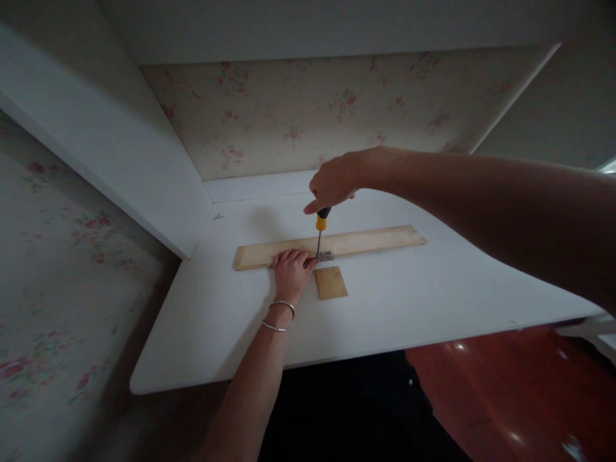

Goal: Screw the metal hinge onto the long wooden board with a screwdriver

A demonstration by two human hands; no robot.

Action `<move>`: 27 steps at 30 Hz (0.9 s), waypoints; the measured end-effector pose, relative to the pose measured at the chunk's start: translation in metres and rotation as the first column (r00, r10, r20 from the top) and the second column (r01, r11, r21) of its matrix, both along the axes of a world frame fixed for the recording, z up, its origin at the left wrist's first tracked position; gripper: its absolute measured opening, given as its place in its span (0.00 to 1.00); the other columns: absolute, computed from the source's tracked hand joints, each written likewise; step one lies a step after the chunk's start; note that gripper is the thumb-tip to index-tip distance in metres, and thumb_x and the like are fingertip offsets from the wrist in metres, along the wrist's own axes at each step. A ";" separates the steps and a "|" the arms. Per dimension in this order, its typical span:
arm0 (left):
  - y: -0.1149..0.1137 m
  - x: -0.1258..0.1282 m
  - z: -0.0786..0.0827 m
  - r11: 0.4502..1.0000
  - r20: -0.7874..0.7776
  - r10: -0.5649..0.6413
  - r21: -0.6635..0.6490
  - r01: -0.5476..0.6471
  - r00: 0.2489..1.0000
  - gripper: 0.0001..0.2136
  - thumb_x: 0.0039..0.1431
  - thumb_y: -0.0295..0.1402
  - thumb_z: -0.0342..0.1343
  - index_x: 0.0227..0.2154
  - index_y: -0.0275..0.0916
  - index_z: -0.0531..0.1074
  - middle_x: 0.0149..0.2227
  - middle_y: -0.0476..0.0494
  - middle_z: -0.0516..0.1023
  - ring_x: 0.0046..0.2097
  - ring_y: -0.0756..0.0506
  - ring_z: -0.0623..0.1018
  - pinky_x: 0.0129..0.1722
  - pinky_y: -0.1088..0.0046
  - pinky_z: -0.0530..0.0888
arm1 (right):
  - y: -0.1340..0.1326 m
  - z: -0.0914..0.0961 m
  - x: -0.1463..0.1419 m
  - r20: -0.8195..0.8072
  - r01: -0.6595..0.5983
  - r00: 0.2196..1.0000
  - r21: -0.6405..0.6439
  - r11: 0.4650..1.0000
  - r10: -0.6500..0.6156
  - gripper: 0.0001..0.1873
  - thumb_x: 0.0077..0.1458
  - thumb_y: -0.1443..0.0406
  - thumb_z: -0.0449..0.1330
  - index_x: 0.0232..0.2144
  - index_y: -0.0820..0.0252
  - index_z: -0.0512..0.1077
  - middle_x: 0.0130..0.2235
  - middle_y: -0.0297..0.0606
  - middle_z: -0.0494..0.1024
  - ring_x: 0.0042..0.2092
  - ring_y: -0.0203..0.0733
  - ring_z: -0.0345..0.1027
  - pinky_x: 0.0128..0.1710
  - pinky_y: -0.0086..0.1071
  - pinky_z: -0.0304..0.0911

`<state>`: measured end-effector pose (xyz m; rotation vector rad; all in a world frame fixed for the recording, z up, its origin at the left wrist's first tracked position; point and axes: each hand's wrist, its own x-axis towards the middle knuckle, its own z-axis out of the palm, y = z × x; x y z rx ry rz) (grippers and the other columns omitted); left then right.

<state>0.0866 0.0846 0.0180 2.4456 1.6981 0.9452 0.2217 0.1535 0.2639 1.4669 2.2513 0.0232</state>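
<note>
My right hand (pixel 337 179) is wrapped round the handle of a yellow-and-black screwdriver (pixel 321 222), held upright. Its shaft points down to a small metal hinge (pixel 326 256) at the front edge of a long, pale wooden board (pixel 375 241). My left hand (pixel 293 269) presses on the board just left of the hinge, with thumb and fingertips close to the hinge's end; whether they pinch it I cannot make out. A small square wooden piece (pixel 331 283) with two dark holes along its top edge lies in front of the hinge. Any screw under the tip is too small to see.
Everything lies on a white desk (pixel 409 308) with a rounded front left corner. A white side panel (pixel 110 128) rises at the left, and floral wallpaper (pixel 289 115) covers the back. An overhead panel (pixel 337 29) hangs above. The reddish floor (pixel 505 391) shows at lower right.
</note>
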 end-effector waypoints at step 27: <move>0.000 0.000 -0.001 1.000 0.009 0.012 -0.016 -0.012 1.000 0.07 0.56 0.39 0.58 0.36 0.46 0.74 0.44 0.47 0.78 0.48 0.42 0.72 0.50 0.61 0.61 | 0.005 0.002 0.002 -0.001 0.006 1.000 -0.091 0.996 -0.006 0.41 0.49 0.37 0.49 0.33 0.73 0.73 0.27 0.46 0.75 0.29 0.42 0.68 0.33 0.39 0.58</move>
